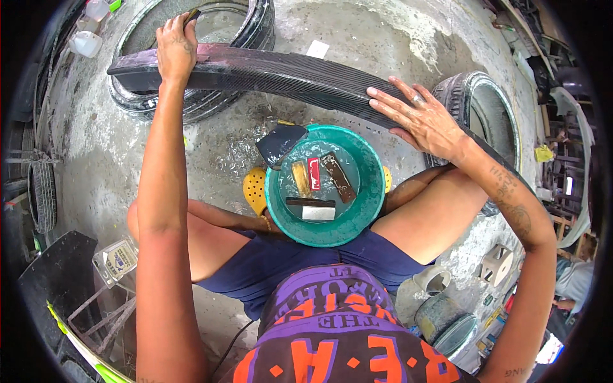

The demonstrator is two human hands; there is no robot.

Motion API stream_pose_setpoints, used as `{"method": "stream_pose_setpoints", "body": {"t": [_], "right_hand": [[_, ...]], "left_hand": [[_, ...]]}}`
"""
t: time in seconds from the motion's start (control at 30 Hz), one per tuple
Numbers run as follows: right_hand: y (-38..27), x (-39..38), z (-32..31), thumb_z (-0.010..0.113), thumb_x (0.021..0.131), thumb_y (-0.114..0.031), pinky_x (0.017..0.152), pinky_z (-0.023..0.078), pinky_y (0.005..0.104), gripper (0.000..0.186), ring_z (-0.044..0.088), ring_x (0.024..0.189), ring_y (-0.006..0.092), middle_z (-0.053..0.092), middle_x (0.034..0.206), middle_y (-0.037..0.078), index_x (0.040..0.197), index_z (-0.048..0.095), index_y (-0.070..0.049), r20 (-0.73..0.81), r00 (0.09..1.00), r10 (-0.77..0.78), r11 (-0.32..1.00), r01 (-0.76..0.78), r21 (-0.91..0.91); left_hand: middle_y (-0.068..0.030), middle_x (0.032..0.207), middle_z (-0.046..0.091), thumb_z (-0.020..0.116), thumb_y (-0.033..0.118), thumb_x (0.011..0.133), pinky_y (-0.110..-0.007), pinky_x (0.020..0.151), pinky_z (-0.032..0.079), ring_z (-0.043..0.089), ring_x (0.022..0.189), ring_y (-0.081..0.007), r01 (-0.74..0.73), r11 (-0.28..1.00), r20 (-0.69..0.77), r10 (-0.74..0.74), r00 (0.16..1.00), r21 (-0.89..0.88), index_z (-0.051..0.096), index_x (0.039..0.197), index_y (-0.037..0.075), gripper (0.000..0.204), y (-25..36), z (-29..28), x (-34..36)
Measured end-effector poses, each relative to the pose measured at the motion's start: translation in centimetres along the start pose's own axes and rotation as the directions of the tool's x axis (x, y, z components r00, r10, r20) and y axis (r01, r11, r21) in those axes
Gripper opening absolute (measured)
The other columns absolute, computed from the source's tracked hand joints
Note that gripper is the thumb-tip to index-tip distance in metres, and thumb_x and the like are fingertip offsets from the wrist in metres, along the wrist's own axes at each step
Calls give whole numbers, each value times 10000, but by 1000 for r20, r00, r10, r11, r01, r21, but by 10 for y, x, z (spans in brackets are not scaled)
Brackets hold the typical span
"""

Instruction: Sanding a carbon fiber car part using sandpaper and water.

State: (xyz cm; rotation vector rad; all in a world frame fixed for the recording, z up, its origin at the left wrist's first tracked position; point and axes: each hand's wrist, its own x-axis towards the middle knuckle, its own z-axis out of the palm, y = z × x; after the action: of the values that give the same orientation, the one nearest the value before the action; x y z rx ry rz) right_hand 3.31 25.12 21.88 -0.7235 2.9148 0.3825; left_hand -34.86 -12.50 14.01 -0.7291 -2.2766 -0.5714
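A long, curved, glossy black carbon-fibre panel (274,75) stretches across in front of me, its left part over a tyre and its right end passing under my right forearm. My left hand (175,51) is over the panel's left part, fingers curled round a small dark block (191,16) that sticks out at the fingertips. The block's rest is hidden by the hand. With fingers extended, my right hand (424,118) lies on the panel's right part, holding nothing. Between my legs stands a teal basin (280,220) of water.
In the basin sit a yellowish block (301,179), a red block (313,173), a brown strip (338,177) and a black-and-white piece (310,208). A dark sheet (281,145) leans at its rim. Tyres (255,32) stand left and right (488,105). A stool (497,265) is at right.
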Motion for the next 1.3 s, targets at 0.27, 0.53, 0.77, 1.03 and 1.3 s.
{"method": "stream_pose_setpoints", "body": {"t": [0.27, 0.53, 0.77, 1.03, 1.3], "right_hand": [[-2, 39, -4, 684, 1010, -329, 1249, 360, 529, 847, 291, 1619, 332, 220, 1807, -32, 1729, 252, -211, -46, 997, -54, 989, 59, 133], [-28, 134, -11, 478, 1145, -342, 1307, 241, 593, 626, 269, 1620, 389, 264, 1789, 44, 1715, 277, -180, -136, 991, 16, 871, 53, 488], [-18, 164, -16, 450, 1157, -372, 1334, 158, 587, 627, 172, 1661, 345, 237, 1801, 18, 1729, 253, -205, -54, 999, -6, 827, 35, 561], [-1, 89, -23, 432, 1165, -352, 1352, 152, 513, 627, 147, 1667, 348, 220, 1806, 23, 1736, 235, -184, 70, 996, 48, 804, -80, 589], [2, 71, -12, 425, 1168, -361, 1356, 152, 483, 626, 135, 1669, 349, 223, 1802, 77, 1724, 258, -127, 72, 986, 152, 733, -161, 660]], "left_hand": [[-171, 1171, 727, 621, 206, 1054, -525, 972, 520, 631, 1109, -410, 44, 999, 33, -43, 999, -20, 725, 1251, 81, 255, 6, -5, -1], [-167, 1176, 723, 673, 175, 1021, -499, 976, 523, 632, 1098, -405, 64, 997, -32, -65, 997, -35, 713, 1225, 58, 238, 15, -8, -3], [-176, 1215, 707, 638, 207, 1036, -524, 973, 570, 620, 1161, -414, 132, 985, -8, -134, 991, -107, 711, 1271, 23, 307, 24, -13, -3], [-158, 1212, 716, 651, 218, 1040, -513, 970, 552, 620, 1136, -411, 58, 992, -81, -67, 994, -114, 715, 1268, 65, 283, 23, -10, -1], [-164, 1220, 709, 647, 195, 1042, -506, 1023, 528, 624, 1142, -404, 44, 996, -64, -50, 997, -80, 709, 1275, 58, 277, 14, -1, 1]]}}
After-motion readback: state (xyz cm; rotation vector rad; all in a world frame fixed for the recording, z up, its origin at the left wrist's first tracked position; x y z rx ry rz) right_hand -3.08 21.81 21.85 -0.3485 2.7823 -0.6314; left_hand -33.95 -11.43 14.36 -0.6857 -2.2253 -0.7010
